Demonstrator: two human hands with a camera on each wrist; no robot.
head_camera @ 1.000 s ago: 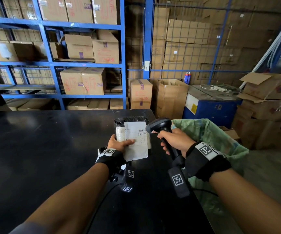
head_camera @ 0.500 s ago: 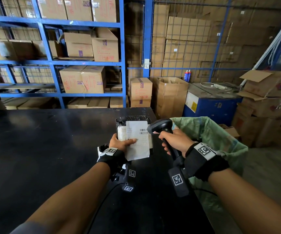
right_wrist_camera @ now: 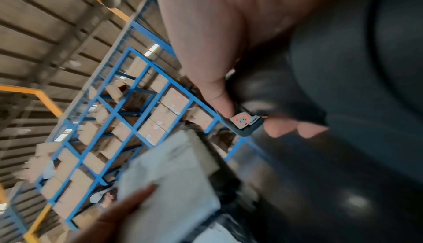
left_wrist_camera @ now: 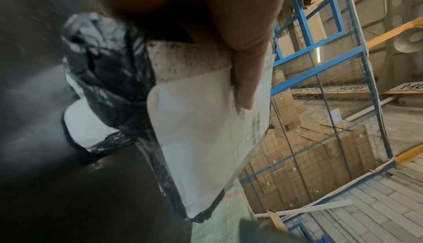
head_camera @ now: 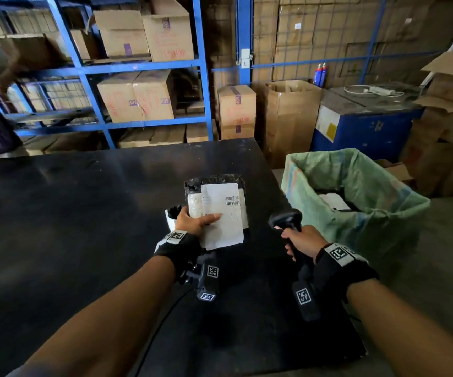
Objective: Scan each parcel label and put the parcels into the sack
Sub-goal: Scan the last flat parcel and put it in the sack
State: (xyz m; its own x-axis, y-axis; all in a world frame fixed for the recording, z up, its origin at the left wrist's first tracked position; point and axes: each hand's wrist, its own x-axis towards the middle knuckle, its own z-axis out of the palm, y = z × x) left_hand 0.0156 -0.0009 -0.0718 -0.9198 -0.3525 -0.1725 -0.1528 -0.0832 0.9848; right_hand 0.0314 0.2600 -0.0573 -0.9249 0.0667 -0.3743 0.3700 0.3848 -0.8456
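The left hand is holding a black-wrapped parcel above the table, near its right edge. The parcel is standing on end, its long axis running away from the person, with the white label facing up toward the head camera and the barcodes lying near the label's far right corner. The thumb is pressing flat across the label's near left part while the other fingers are curling behind the parcel, so the parcel is pinched between them. The left forearm is reaching forward over the table, wrist strap uppermost.

The right hand is wrapping all its fingers around the handle of a black scanner, to the right of the parcel and apart from it. The scanner's head is pointing left and away, toward the label. The right forearm is coming in from the lower right.

A green sack is standing open just beyond the table's right edge, with white parcels lying inside.
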